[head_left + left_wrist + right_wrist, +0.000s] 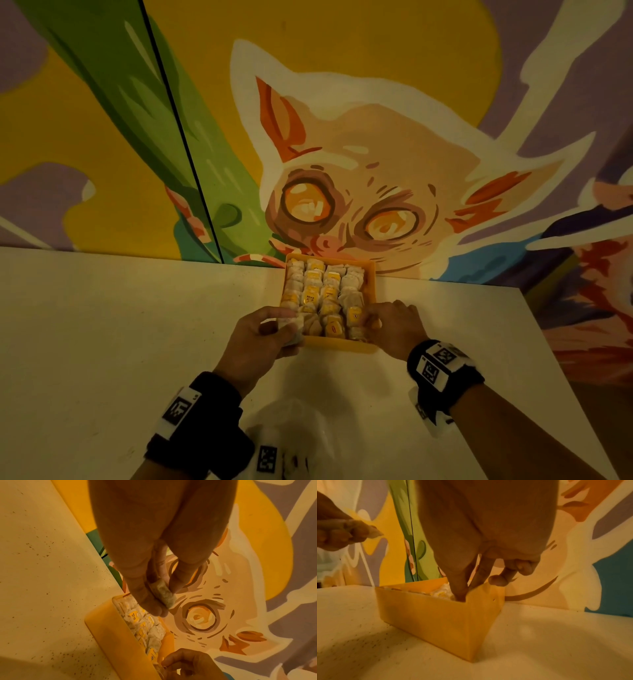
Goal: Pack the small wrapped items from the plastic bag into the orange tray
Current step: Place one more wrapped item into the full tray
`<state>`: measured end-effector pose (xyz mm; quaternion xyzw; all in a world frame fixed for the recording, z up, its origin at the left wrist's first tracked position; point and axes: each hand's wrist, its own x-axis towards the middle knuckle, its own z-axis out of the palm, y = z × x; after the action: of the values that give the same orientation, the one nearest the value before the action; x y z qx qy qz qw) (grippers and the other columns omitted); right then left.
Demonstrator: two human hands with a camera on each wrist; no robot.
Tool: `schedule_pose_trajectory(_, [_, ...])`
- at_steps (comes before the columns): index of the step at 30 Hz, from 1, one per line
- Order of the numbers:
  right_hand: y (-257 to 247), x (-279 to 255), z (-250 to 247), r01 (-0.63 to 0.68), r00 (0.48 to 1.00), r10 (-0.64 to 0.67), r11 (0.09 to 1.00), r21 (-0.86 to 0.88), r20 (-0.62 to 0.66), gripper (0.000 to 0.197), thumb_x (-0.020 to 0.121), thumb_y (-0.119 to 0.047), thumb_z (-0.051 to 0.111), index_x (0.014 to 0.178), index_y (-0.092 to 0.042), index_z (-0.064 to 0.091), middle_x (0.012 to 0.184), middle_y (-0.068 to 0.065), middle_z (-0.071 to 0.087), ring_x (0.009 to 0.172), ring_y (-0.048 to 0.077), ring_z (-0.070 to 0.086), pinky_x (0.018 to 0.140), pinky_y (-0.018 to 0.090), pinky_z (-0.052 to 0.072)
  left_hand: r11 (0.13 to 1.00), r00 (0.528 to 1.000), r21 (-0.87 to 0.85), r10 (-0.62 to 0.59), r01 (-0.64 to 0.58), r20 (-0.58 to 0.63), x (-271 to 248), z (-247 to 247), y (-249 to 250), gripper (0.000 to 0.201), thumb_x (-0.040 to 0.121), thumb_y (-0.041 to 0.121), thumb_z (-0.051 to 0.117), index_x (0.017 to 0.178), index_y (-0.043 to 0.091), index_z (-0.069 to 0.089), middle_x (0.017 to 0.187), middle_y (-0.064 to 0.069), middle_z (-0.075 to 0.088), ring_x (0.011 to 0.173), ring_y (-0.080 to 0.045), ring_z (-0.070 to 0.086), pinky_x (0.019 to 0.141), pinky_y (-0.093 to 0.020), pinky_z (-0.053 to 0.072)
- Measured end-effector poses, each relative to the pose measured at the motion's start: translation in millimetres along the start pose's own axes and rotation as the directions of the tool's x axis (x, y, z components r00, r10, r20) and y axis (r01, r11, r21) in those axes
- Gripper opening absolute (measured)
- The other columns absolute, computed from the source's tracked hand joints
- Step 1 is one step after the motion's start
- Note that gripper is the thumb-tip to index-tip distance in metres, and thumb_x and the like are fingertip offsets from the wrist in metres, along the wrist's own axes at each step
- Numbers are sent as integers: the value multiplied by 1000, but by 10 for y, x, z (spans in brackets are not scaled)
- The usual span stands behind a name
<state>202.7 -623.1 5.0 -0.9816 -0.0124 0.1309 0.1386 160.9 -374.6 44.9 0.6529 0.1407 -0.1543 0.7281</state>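
The orange tray (372, 284) stands on the white table against the painted wall, packed with rows of small white and yellow wrapped items (322, 294). My left hand (291, 325) hovers at the tray's near left corner and pinches a pale wrapped item (163, 592) between thumb and fingers. My right hand (368, 322) is at the near right corner. Its thumb and forefinger (462, 592) dip inside the tray wall (428, 615) onto a packet there, their tips hidden. The crumpled clear plastic bag (298, 431) lies close to me, between my forearms.
The white speckled table (102, 325) stretches to the left and ends at an angled edge (548, 342) on the right. The mural wall (342, 154) rises directly behind the tray. Both wrists carry black bands with printed markers (438, 366).
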Motion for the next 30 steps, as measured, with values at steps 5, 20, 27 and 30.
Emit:
schedule_pose_trajectory(5, [-57,-88,-143,34,993,-28,998,-49,115,17,88,-27,59,100,-39,66,104,-15,68,107,15,53,95,40,28,996,1000,82,19,-19,8,3,44,3,20,89,3,64,108,11,63,96,-15,72,82,-27,73,61,-27,58])
schedule_pose_trajectory(20, [-640,-382,-82,205,967,-249,660,723,-46,10,88,-29,70,92,-21,73,93,-5,72,89,8,65,84,27,53,964,977,236,72,-119,200,-60,126,12,35,85,11,71,113,24,57,92,-7,75,80,-20,69,62,-23,54])
schedule_pose_trajectory(27, [-605,-364,-209,183,972,-226,577,796,-60,3,88,-16,70,88,-18,68,83,-4,68,70,-1,63,64,13,46,933,966,316,98,-173,238,-64,133,-61,12,87,4,67,92,15,68,86,-14,72,70,-16,69,63,-26,56])
schedule_pose_trajectory(30, [-559,-326,-234,176,975,-215,594,785,-57,9,87,-15,71,84,-23,68,77,-9,68,66,1,64,66,16,49,924,972,346,90,-162,215,-27,177,-83,7,90,10,65,88,14,70,83,-11,72,67,-15,68,61,-27,55])
